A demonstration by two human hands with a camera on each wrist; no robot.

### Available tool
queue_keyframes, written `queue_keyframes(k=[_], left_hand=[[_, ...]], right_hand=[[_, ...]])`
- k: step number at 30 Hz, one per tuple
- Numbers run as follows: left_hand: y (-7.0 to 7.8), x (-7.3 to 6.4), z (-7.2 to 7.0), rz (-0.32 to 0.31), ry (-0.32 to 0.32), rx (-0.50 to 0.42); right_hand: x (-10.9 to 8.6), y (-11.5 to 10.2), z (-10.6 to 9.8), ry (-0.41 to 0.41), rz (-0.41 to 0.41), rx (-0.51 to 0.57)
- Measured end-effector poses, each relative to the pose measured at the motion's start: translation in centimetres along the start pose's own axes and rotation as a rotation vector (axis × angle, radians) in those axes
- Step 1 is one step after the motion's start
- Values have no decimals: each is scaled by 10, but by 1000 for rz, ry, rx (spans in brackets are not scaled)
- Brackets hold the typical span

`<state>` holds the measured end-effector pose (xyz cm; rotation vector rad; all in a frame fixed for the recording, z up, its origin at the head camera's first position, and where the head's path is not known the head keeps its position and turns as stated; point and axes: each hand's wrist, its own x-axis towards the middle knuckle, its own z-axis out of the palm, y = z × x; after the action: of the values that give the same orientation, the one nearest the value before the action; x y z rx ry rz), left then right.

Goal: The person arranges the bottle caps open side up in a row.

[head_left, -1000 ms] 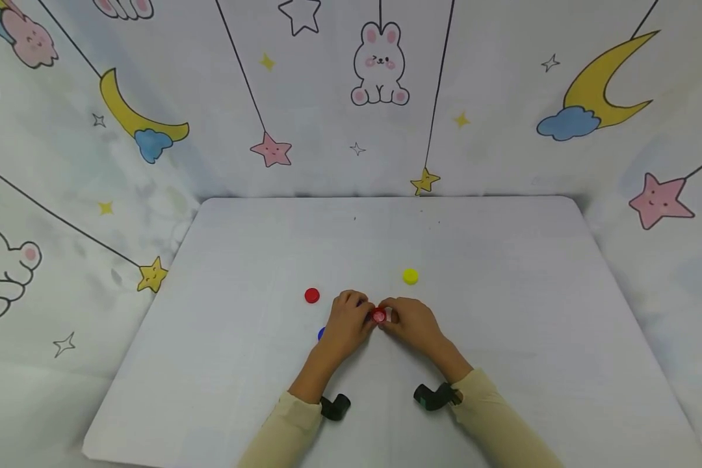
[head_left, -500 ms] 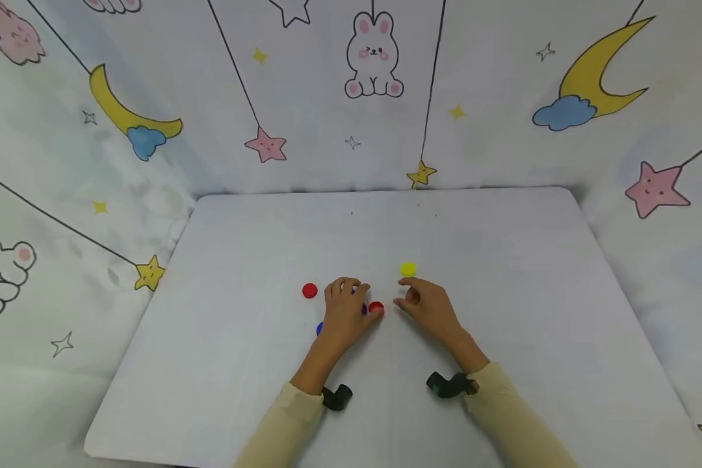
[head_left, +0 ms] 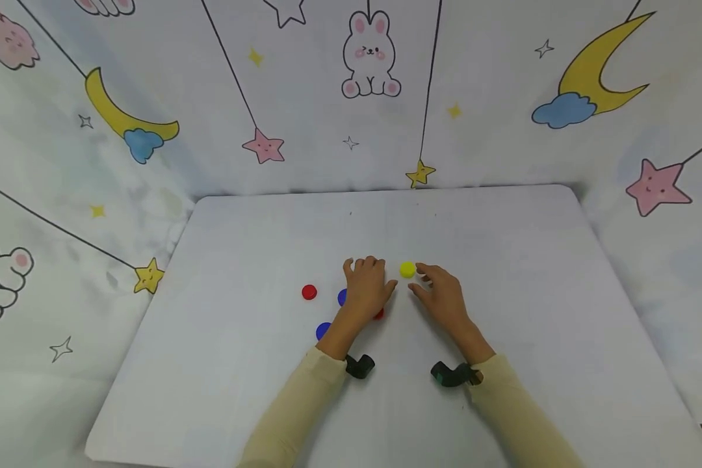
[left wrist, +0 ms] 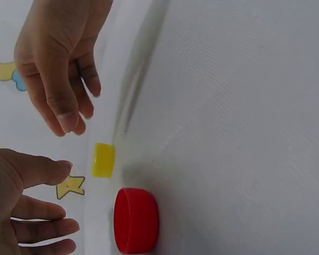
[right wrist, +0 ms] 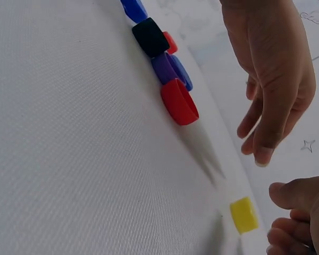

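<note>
My left hand (head_left: 367, 286) hovers over the middle of the table, empty, fingers slightly bent and thumb out to the side. Below its wrist a red bottle cap (left wrist: 143, 220) lies on its side wall's edge, mostly covered in the head view. A yellow bottle cap (head_left: 407, 270) sits between the two hands. Close to its right is my right hand (head_left: 443, 296), thumb and fingers parted around nothing. In the right wrist view the right thumb (right wrist: 292, 194) is raised a little above the yellow cap.
In the right wrist view a purple cap (right wrist: 164, 68), a black cap (right wrist: 150, 37) and blue caps cluster beyond the red one. Another red cap (head_left: 309, 292) lies farther left. A cartoon-print cloth (head_left: 491, 78) rises behind the white table (head_left: 538, 292).
Both hands pinched the red cap a second ago and have let go of it. The left hand has shifted forward and right; the right hand has moved right and forward beside the yellow cap.
</note>
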<state>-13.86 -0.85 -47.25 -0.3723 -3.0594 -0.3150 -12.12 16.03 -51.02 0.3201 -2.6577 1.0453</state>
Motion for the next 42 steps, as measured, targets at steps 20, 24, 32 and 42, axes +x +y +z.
queue_keyframes(k=[20,24,32,42], left_hand=[[17,37,27,118,-66,-36],[16,40,32,138,-51,-31],[8,43,36,173,-71,-127],[-2,43,39,265,-84,-226]], right_hand=[[18,20,12,-46,26,15],[23,19,11,-81,60,5],[30,18,9,-149,96,-12],[24,18,8,-109,43,32]])
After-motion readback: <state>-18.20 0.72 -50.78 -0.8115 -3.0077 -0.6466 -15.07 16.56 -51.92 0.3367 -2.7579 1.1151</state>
